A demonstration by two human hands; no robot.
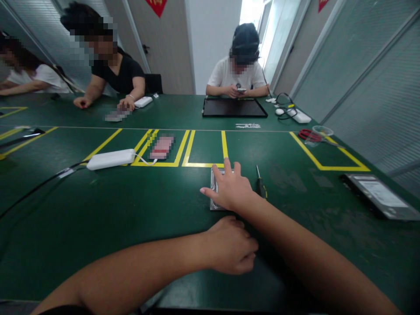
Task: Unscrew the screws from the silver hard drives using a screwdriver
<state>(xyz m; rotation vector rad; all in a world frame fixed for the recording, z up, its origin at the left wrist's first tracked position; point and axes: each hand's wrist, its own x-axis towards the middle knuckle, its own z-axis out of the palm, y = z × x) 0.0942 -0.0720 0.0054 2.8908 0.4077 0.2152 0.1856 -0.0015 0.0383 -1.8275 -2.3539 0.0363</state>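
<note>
My right hand [231, 186], fingers spread and open, is over a small silver hard drive [217, 206] on the green table. The hand hides most of the drive, and I cannot tell whether the fingers press on it. Nearer to me, my left hand [232, 246] is closed with curled fingers, beside the right forearm. Whatever is inside the left hand, if anything, is hidden. Just right of my right hand lies a screwdriver [261, 188] with a dark green and yellow handle, its tip pointing away. A larger hard drive [382, 197] with a white label lies far right.
Yellow tape [210, 165] marks boxes on the green table [157, 210]. A white power strip [111, 159] and a cabled phone [162, 147] lie left. Across sit several people, one behind a black panel [234, 108]. At right are a clear cup [316, 136] and red cable [306, 134].
</note>
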